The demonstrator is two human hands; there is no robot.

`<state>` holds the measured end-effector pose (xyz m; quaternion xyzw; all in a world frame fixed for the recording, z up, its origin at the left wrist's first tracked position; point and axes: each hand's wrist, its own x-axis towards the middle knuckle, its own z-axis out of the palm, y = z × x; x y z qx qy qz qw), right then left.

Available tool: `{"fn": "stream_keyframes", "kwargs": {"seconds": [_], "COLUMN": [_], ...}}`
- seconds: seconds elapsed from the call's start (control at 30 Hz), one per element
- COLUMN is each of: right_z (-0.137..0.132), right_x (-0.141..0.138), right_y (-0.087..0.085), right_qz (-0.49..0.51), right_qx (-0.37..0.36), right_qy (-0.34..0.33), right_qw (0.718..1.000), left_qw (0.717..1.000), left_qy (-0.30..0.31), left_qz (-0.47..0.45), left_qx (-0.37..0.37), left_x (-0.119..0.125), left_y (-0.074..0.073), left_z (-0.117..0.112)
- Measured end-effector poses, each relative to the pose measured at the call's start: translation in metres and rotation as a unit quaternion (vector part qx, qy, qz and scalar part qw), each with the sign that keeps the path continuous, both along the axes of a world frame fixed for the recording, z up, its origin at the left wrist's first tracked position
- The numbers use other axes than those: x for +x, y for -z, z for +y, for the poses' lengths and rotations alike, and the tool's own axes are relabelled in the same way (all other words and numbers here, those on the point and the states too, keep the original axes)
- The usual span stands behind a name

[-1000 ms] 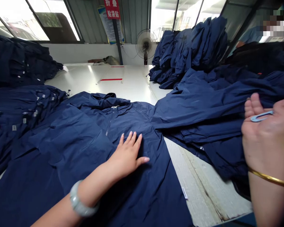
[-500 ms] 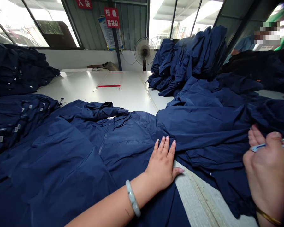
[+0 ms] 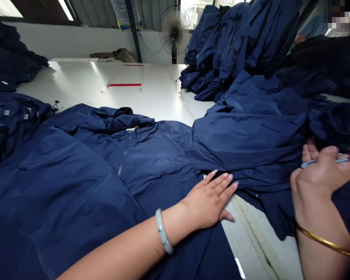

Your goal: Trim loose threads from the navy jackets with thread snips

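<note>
A navy zip-front jacket (image 3: 151, 155) lies spread over the table, its zip running down from the collar and one sleeve (image 3: 247, 136) stretched to the right. My left hand (image 3: 211, 198), with a pale bangle at the wrist, rests flat with fingers stretched out where the sleeve meets the body, beside a bare strip of tabletop. Curled at the sleeve's far end, my right hand (image 3: 321, 171) holds a slim light-blue tool (image 3: 308, 163); most of it is hidden by the fingers, so its kind is unclear. The sleeve's end is partly hidden too.
Tall navy garments are heaped (image 3: 221, 50) at the back right. Tagged garments (image 3: 17, 116) are stacked on the left. A fan (image 3: 175, 33) stands behind the white table (image 3: 84, 79), which carries red tape marks. A person is partly visible at the top right.
The view has tilted down and shifted slightly. My left hand has slid right along the sleeve's lower edge, its fingers now pointing more to the right. My right hand still holds the light-blue tool.
</note>
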<state>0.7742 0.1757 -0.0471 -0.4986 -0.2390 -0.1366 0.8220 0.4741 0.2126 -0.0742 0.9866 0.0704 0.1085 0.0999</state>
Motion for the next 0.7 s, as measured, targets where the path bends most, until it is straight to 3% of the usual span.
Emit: {"fn": "stream_keyframes", "kwargs": {"seconds": [0.13,0.37,0.7], "right_z": [0.001,0.002,0.005], "right_x": [0.014,0.014,0.021], "right_y": [0.01,0.003,0.006], "right_qz": [-0.019,0.007,-0.006], "right_qx": [0.012,0.001,-0.09], "right_qy": [-0.011,-0.036,-0.013], "right_qw": [1.0,0.999,0.996], "left_qw": [0.996,0.98,0.988], "left_qy": [0.032,0.05,0.08], "left_qz": [0.046,0.12,0.084], "left_qx": [-0.076,-0.151,-0.103], "left_x": [-0.005,-0.031,-0.044], "left_y": [-0.011,-0.032,-0.011], "left_z": [-0.034,-0.093,-0.134]}}
